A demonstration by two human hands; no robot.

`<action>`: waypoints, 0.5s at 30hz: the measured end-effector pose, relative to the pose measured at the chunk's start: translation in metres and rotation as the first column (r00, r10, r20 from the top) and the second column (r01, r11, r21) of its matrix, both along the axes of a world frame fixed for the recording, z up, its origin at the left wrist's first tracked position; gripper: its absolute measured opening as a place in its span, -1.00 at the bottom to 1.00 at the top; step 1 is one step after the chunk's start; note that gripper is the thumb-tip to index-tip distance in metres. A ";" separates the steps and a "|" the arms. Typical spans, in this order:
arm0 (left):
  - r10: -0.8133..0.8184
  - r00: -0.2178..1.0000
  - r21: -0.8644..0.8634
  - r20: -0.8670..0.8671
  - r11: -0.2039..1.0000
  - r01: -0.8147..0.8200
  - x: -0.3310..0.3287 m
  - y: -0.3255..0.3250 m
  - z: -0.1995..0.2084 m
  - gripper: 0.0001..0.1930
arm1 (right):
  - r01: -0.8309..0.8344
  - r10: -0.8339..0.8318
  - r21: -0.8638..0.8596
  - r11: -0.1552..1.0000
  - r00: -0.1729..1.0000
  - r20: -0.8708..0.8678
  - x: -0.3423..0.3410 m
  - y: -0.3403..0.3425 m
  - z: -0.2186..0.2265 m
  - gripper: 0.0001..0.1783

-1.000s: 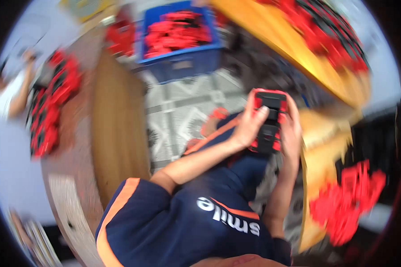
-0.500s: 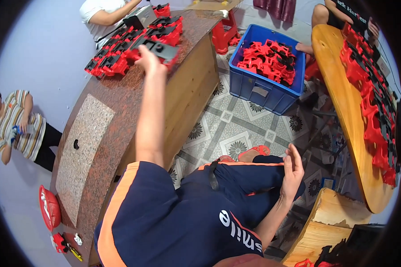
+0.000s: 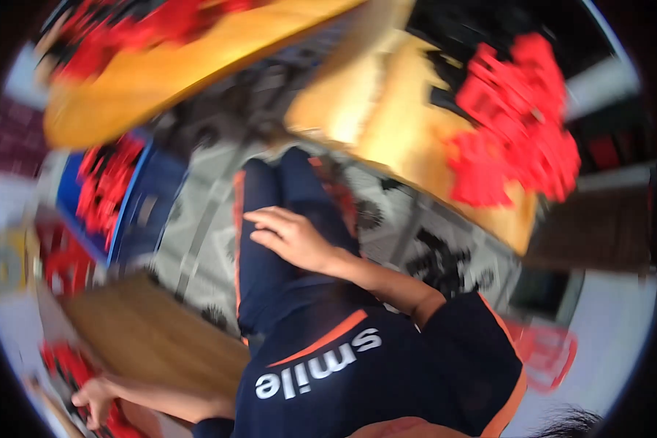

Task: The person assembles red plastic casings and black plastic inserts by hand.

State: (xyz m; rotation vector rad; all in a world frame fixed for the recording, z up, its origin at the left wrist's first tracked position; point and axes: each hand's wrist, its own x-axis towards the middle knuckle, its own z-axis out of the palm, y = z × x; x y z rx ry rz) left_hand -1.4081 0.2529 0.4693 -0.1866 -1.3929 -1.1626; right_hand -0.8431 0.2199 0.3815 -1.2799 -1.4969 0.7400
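Over my lap, my right hand [image 3: 292, 235] is open, its fingers stretched out and a little apart with nothing in them. Out to the lower left, my left hand [image 3: 96, 400] is beside red and black plastic parts [image 3: 73, 363]. Motion smears its fingers, and whether it grips one of these parts is unclear. On the wooden bench at the upper right lies a heap of red plastic pieces [image 3: 515, 124], with black pieces [image 3: 452, 102] next to it.
A blue crate [image 3: 153, 208] full of red and black parts stands on the patterned floor to the left. Past it, a long wooden table [image 3: 197, 69] carries more parts. Black pieces [image 3: 438, 259] lie on the floor below the wooden bench [image 3: 409, 124].
My view has swung to the right, bringing the bench with the red heap into sight. The left hand, which held a red and black part over the stone-topped counter, is now at the lower left edge.
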 end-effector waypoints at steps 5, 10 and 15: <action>-0.913 0.021 -0.351 0.406 -0.135 0.927 0.380 0.058 -0.041 -0.56 | 0.394 -0.611 0.580 0.713 0.755 0.238 0.085 -0.054 0.045 -0.65; -0.323 -0.602 -0.271 0.730 -0.946 0.180 0.589 0.004 -0.052 -0.50 | 0.720 -0.966 0.692 0.055 -0.137 0.220 0.190 -0.125 0.064 -0.57; 0.448 -0.539 0.377 0.713 -0.893 -0.245 0.695 -0.034 -0.044 -0.09 | 0.977 -1.000 0.212 -0.001 0.005 -0.028 0.267 -0.185 0.031 -0.60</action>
